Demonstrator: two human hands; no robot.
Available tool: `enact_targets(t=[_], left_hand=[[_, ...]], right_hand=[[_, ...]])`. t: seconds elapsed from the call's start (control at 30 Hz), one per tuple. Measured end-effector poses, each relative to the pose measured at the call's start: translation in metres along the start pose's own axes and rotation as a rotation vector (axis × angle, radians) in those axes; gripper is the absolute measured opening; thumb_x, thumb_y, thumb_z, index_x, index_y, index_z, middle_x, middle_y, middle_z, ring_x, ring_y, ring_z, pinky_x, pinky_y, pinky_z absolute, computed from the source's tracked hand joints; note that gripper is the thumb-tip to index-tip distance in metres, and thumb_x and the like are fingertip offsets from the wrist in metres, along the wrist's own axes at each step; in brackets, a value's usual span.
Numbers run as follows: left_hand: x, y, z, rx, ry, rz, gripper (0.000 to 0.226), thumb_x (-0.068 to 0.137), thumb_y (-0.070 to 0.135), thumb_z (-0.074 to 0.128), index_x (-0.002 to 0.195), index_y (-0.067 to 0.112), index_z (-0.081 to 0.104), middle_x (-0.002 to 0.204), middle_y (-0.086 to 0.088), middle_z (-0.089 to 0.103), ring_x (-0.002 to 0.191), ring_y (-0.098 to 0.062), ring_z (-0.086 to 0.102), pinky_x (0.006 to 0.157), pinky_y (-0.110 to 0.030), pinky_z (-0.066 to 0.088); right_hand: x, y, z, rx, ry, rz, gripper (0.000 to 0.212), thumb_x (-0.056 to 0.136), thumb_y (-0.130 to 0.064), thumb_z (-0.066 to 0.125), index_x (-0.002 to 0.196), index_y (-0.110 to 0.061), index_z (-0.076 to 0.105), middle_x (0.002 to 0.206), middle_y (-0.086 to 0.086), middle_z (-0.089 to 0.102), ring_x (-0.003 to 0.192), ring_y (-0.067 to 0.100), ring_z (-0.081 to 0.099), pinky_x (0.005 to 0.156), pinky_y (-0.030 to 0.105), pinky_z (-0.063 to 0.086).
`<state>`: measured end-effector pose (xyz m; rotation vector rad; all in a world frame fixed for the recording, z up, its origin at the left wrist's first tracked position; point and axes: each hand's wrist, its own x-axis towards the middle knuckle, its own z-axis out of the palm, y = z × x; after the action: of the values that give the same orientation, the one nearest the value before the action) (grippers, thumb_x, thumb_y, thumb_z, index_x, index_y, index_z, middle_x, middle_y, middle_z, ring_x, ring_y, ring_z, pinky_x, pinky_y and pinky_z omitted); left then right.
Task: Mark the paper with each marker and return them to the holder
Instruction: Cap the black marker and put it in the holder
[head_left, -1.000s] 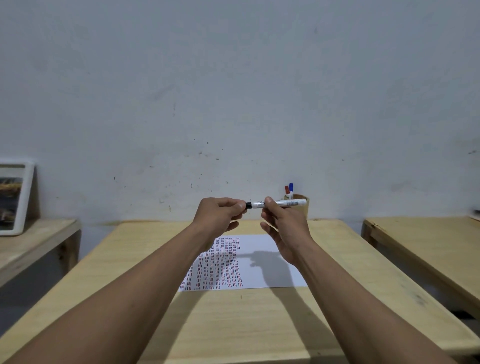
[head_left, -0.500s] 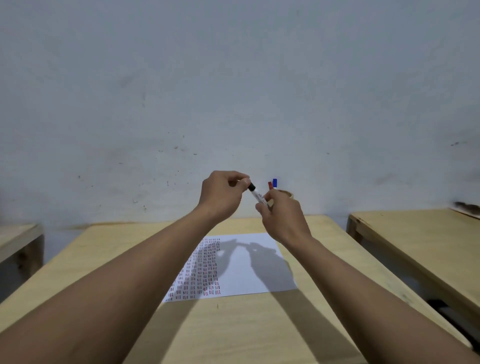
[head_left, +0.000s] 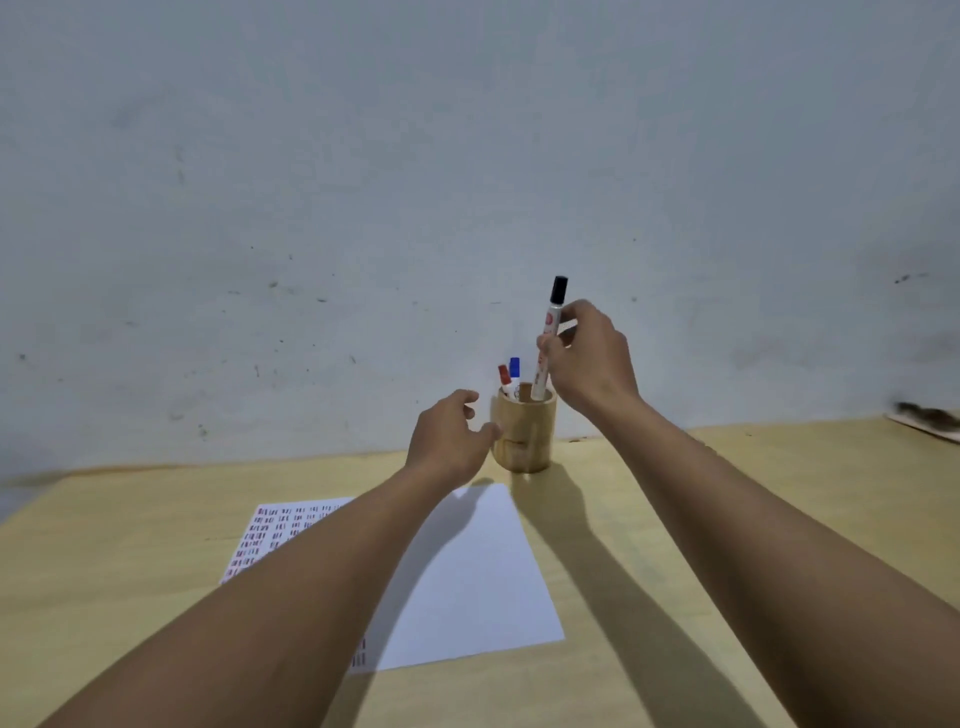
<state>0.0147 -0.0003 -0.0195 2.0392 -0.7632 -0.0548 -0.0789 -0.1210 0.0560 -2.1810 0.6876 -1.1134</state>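
A: Where is the black-capped marker sitting right now?

B: It is standing nearly upright, cap at the top, with its lower end just dipping inside the rim of the wooden holder. The right hand is pinching its barrel about midway, thumb and fingers closed around it from the right side.

A: So its long axis is running straight down into the cup?

B: Close to it, leaning only slightly. The fingers are sitting above the rim, so the marker is hanging below and a little left of them. I am judging that the coming move is turning on that alignment: lowering along the axis and letting go should seat it.

A: What is sharing the cup?

B: A red-capped marker and a blue-capped marker are leaning together at the left side of the holder, leaving the right side free where the black one is going in.

A: And the other hand?

B: The left hand is hovering just left of the holder, fingers loosely curled and holding nothing; whether a fingertip is touching the wood, I cannot tell. It is nearer the cup's base, the right nearer the marker.

A: The paper?

B: It is lying on the table in front of the holder, rows of small marks filling its left part.
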Motion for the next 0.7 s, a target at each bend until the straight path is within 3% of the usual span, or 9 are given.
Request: enact_targets(t=[0.07,0.13,0.2,0.33,0.43,0.53,0.7], left_hand=[[0.009,-0.001,0.014,-0.012,-0.022,-0.011,0.071,0.084,0.039,0.074,0.146,0.017,0.046,0.135,-0.005,0.060,0.119,-0.022,0.058,0.100,-0.037,0.049],[0.017,-0.002,0.027,-0.036,-0.051,-0.021,0.074,0.082,0.039,0.076,0.146,0.016,0.045,0.134,-0.003,0.060,0.115,-0.021,0.057,0.094,-0.033,0.048],[0.024,-0.002,0.040,-0.058,-0.072,-0.036,0.067,0.084,0.038,0.075,0.142,0.016,0.048,0.126,-0.001,0.061,0.104,-0.018,0.056,0.085,-0.030,0.046],[0.035,-0.005,0.062,-0.009,-0.068,-0.062,0.048,0.088,0.030,0.065,0.132,0.016,0.052,0.125,-0.005,0.066,0.108,-0.026,0.063,0.089,-0.038,0.055],[0.038,-0.007,0.068,-0.011,-0.030,-0.065,0.042,0.093,0.032,0.058,0.131,0.014,0.052,0.121,-0.007,0.067,0.105,-0.028,0.064,0.089,-0.042,0.056],[0.038,-0.009,0.070,-0.023,-0.029,-0.050,0.041,0.096,0.034,0.054,0.130,0.013,0.051,0.120,-0.008,0.067,0.104,-0.028,0.064,0.088,-0.043,0.056],[0.040,-0.010,0.070,-0.013,-0.050,-0.049,0.046,0.093,0.032,0.059,0.134,0.014,0.049,0.122,-0.007,0.065,0.105,-0.027,0.064,0.089,-0.043,0.056]], right_hand=[[0.012,0.004,0.003,-0.019,0.011,0.002,0.019,0.101,-0.021,0.056,0.120,-0.016,0.056,0.099,0.001,0.063,0.085,0.022,0.063,0.076,0.039,0.056],[0.022,0.010,0.009,-0.042,0.015,0.016,0.017,0.101,-0.019,0.056,0.117,-0.016,0.056,0.099,0.002,0.064,0.086,0.023,0.064,0.078,0.040,0.057],[0.029,0.020,0.018,-0.055,-0.004,0.044,0.010,0.100,-0.017,0.055,0.110,-0.016,0.058,0.095,0.003,0.067,0.085,0.024,0.067,0.077,0.042,0.059],[0.035,0.041,0.039,-0.055,-0.112,0.125,0.011,0.100,-0.023,0.056,0.099,-0.015,0.063,0.087,0.005,0.071,0.077,0.023,0.070,0.071,0.038,0.060],[0.036,0.050,0.049,-0.086,-0.186,0.185,0.017,0.098,-0.021,0.061,0.097,-0.006,0.069,0.086,0.008,0.068,0.071,0.019,0.062,0.059,0.028,0.048],[0.035,0.055,0.055,-0.125,-0.254,0.242,0.021,0.091,-0.018,0.068,0.096,0.003,0.073,0.077,0.008,0.063,0.064,0.020,0.054,0.057,0.029,0.041],[0.032,0.058,0.056,-0.112,-0.238,0.275,0.026,0.090,-0.011,0.068,0.109,0.005,0.074,0.096,0.017,0.074,0.076,0.025,0.061,0.065,0.033,0.048]])
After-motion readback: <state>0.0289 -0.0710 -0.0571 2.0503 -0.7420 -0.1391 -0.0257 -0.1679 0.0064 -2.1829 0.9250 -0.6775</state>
